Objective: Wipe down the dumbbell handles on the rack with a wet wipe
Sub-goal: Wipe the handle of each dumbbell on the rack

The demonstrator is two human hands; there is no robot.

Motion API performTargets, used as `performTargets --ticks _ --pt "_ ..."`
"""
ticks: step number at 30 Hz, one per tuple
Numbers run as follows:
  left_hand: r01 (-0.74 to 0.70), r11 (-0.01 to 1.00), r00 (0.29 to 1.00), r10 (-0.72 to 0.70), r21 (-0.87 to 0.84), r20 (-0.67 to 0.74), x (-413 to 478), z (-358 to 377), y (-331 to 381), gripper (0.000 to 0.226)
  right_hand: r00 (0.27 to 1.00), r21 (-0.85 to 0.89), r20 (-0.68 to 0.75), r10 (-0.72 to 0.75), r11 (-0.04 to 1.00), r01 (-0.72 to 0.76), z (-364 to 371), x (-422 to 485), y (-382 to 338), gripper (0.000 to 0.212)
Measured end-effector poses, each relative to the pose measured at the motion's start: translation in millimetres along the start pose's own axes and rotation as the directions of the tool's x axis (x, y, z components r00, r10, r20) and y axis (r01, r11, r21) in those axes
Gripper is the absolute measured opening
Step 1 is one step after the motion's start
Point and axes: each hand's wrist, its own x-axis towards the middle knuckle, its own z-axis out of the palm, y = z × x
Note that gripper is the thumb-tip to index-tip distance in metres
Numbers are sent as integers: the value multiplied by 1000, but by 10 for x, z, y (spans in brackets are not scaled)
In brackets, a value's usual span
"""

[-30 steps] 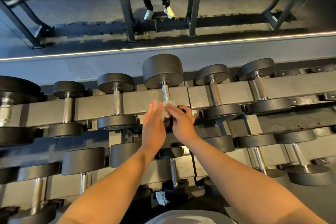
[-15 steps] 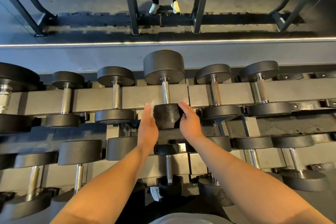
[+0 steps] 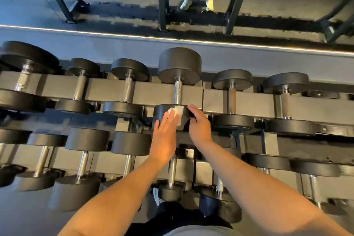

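Note:
A black dumbbell with a knurled steel handle [image 3: 177, 92] lies on the top rail of the rack [image 3: 145, 92], at the middle. Its near head [image 3: 162, 114] faces me. A white wet wipe [image 3: 177, 110] lies on top of that head. My left hand [image 3: 165, 136] lies flat with straight fingers, and its fingertips press the wipe against the head. My right hand [image 3: 199, 124] cups the right side of the same head, with the fingers curled round its edge.
More dumbbells line the top rail on both sides, and a lower row [image 3: 132, 143] sits nearer to me. Behind the rack runs a grey ledge with a light strip [image 3: 172, 39]. Past it stands another rack [image 3: 162, 5], with a person's legs and white shoes [image 3: 197, 4].
One second ago both hands held the wipe at the handle. They dropped to the near head, and now the wipe shows on top of it under my left fingertips.

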Motion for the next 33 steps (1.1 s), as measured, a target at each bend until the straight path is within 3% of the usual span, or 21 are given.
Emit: performTargets --ticks 2,4,7,10,12,14,16,18,19,22,25,29,33 --pt "24 995 998 -29 -98 -52 -7 -7 -24 69 1000 -29 13 -15 999 15 4 2 12 50" --pt "159 944 975 -196 -290 -104 -32 -21 6 55 999 -54 23 -25 998 26 -7 15 12 51" --pt "426 708 842 -538 -564 -38 0 -67 36 48 999 -77 45 -27 997 30 -47 32 19 51" --pt "594 523 699 -711 -611 71 102 -112 -39 46 995 -88 102 -21 996 31 -127 52 16 51" --pt "618 495 669 -739 -610 77 151 -143 -1 45 990 -47 139 3 999 3 -202 73 -3 49" --pt "508 647 769 -638 -569 -38 178 -166 155 44 987 12 154 51 998 -53 -275 107 -16 44" --pt "298 827 899 -412 -476 -151 230 -137 314 48 987 63 123 102 992 -110 -337 144 3 40" --pt "182 953 963 -223 -244 -154 336 -50 392 52 985 124 72 159 978 -167 -411 158 46 38" --pt "180 976 973 -195 -122 -121 367 -11 433 54 981 156 54 186 969 -192 -456 161 75 38" --pt "58 983 998 -56 175 -11 407 65 566 58 967 240 42 252 937 -255 -589 169 156 38" --pt "-105 897 984 30 430 178 454 167 692 66 956 282 36 292 915 -290 -674 159 209 37" --pt "-233 797 935 25 557 355 543 245 888 66 952 271 19 306 915 -299 -717 135 244 36" --pt "-330 747 899 63 577 433 489 181 809 68 953 233 40 301 924 -302 -642 139 260 36"
